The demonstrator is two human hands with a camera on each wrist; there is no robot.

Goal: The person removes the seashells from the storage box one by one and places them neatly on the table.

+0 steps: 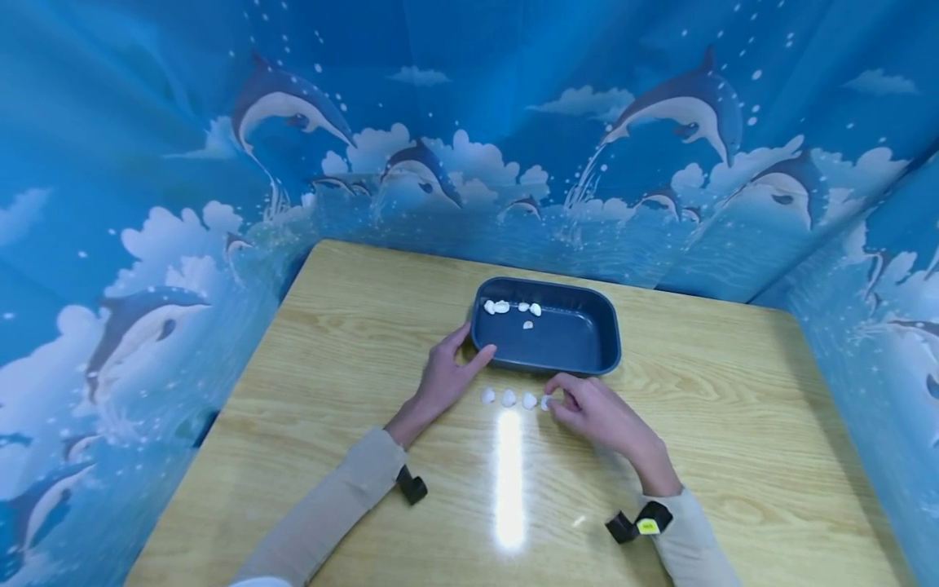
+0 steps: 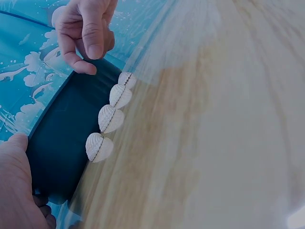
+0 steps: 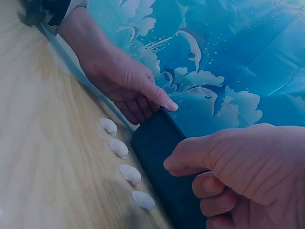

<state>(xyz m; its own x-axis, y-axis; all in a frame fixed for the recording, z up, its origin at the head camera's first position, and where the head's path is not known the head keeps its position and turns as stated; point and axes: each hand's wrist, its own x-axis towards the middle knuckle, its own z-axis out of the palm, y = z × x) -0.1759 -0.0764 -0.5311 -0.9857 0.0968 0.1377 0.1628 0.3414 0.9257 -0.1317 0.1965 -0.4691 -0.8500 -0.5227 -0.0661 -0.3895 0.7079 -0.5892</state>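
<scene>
Left hand (image 1: 446,373) grips one tray (image 1: 572,338) at left, five shells (image 1: 502,307) inside; right hand (image 1: 597,412), empty, loosely curled, hovers by four near shells (image 1: 509,398).

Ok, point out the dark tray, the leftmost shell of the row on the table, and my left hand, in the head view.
Dark tray (image 1: 568,338): head view, bare floor.
Leftmost shell (image 1: 487,395): head view, middle of its visible surface.
Left hand (image 1: 446,375): head view, back of hand.

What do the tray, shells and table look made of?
Tray: probably plastic, perhaps coated metal; dark, smooth, with soft highlights. Shells: likely natural shell, matte white, ribbed; moulded copies possible. Table: wood or wood-look laminate; visible grain, and a bright reflection suggests a glossy finish.
</scene>
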